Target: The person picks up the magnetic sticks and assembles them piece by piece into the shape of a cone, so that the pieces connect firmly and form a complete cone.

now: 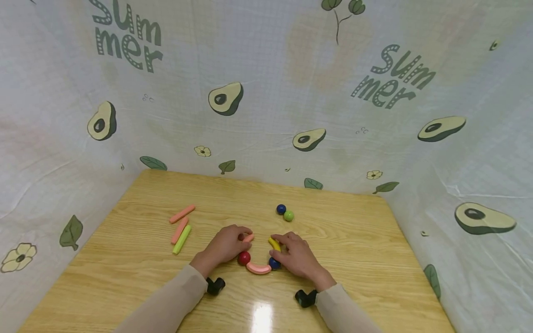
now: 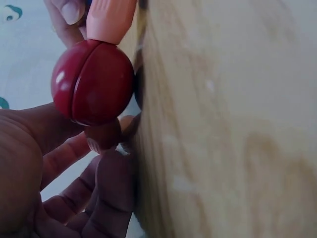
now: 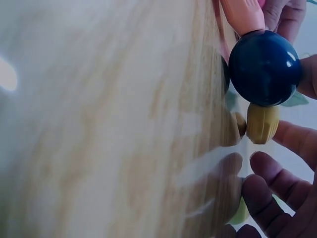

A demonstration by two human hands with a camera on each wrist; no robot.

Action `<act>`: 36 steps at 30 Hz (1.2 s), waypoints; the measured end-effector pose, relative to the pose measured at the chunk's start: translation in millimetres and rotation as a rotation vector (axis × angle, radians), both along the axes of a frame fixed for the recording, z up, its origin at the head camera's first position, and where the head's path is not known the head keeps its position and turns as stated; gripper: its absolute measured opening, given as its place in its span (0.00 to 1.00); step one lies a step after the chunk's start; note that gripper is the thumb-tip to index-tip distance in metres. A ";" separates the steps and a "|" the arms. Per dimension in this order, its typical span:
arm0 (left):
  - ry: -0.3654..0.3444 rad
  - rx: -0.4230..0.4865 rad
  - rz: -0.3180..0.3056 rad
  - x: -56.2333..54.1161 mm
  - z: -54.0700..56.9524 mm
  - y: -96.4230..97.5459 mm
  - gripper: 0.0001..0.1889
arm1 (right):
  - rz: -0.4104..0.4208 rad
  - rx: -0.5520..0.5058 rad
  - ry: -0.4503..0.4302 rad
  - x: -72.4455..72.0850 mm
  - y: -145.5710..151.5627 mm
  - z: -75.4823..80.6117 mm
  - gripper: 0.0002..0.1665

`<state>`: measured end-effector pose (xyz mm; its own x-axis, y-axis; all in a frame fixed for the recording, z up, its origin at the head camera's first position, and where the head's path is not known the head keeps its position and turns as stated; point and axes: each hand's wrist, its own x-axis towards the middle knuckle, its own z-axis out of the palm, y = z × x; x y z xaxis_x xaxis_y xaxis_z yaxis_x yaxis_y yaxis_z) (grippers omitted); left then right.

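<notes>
My left hand (image 1: 226, 243) pinches a salmon rod (image 1: 248, 238) between thumb and fingers. Its end meets a red ball (image 1: 244, 258), which shows a groove round it in the left wrist view. A curved salmon rod (image 1: 259, 268) joins the red ball to a dark blue ball (image 1: 274, 263), so the pieces form a U on the table. On the other side, my right hand (image 1: 297, 254) holds a yellow rod (image 1: 275, 243) by thumb and fingers, its near end against the blue ball. Fingers partly cover both held rods.
Two salmon rods (image 1: 182, 214) (image 1: 179, 231) and a yellow-green rod (image 1: 182, 239) lie at the left of the wooden table (image 1: 354, 231). Farther back, another blue ball (image 1: 281, 209) touches a green ball (image 1: 288, 216). A printed cloth (image 1: 266, 129) hangs around the table's back and sides.
</notes>
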<state>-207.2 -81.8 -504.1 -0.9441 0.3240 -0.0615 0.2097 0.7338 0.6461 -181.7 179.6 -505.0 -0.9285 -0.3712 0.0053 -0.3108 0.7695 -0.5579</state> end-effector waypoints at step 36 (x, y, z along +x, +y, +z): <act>-0.070 0.169 0.035 -4.9 -12.7 -7.3 0.16 | -0.218 -0.223 -0.005 -28.7 25.6 2.6 0.26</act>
